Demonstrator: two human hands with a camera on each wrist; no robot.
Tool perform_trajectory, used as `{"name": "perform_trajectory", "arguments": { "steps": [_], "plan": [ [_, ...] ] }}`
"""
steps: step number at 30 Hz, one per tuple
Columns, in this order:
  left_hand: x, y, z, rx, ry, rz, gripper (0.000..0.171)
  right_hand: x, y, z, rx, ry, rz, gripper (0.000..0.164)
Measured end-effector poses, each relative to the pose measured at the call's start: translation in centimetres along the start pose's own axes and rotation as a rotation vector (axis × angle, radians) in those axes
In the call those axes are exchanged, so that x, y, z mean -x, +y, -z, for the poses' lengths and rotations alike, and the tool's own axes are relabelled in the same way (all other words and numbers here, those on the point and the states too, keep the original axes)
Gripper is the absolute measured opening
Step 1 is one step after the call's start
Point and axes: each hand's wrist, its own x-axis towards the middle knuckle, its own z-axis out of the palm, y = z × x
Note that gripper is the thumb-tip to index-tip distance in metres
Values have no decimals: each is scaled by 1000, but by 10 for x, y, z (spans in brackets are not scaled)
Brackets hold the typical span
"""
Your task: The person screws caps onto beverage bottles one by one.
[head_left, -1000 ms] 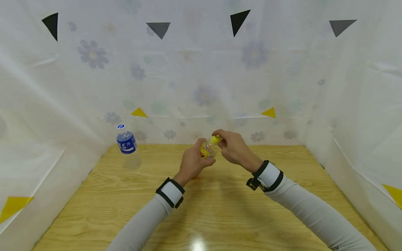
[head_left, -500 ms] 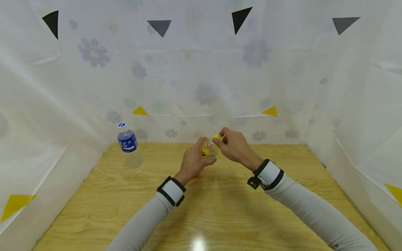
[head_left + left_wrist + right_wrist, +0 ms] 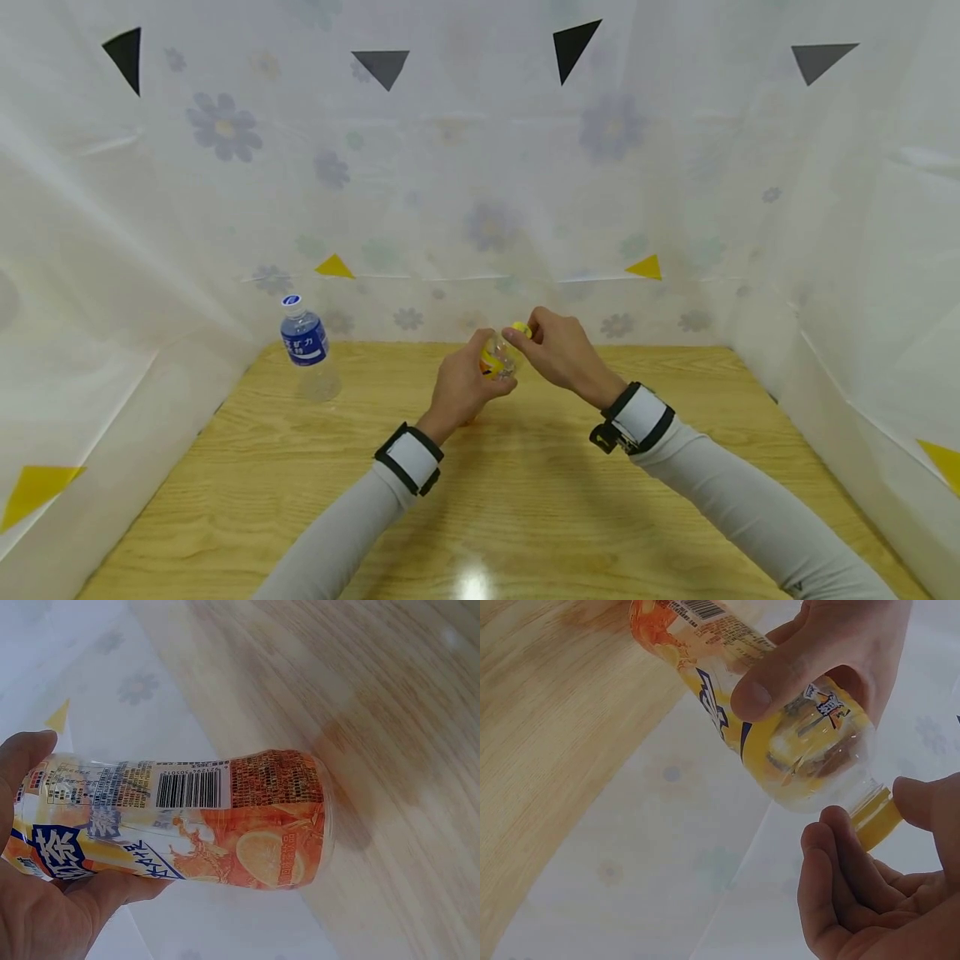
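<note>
A clear plastic drink bottle (image 3: 262, 825) with an orange and yellow label, lemon slice and barcode is gripped round its upper body by my left hand (image 3: 463, 379). It tilts, its neck leaning toward my right hand. Its yellow cap (image 3: 877, 820) sits at the neck, pinched between the thumb and fingers of my right hand (image 3: 558, 346). In the right wrist view the bottle looks empty. Off to the left, a second bottle (image 3: 304, 340) with a blue label and white-and-blue cap stands upright on the table, touched by neither hand.
The wood-grain table (image 3: 480, 517) spreads under both hands. Pale flowered sheeting (image 3: 480, 167) encloses it at the back and both sides, with black, grey and yellow triangles stuck on.
My right thumb and fingers have shifted round the yellow cap, the thumb moving across it to the left. The left hand and its bottle have stayed almost still.
</note>
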Motion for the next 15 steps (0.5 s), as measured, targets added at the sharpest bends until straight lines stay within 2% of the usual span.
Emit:
{"name": "perform_trajectory", "arguments": {
  "steps": [8,15],
  "plan": [
    [0,0,1,0,3,4,73,0,1,-1,8,-25,-32,40],
    [-1,-1,-1,-30,17,7,73,4,-2,2,36,-141,-126,69]
  ]
}}
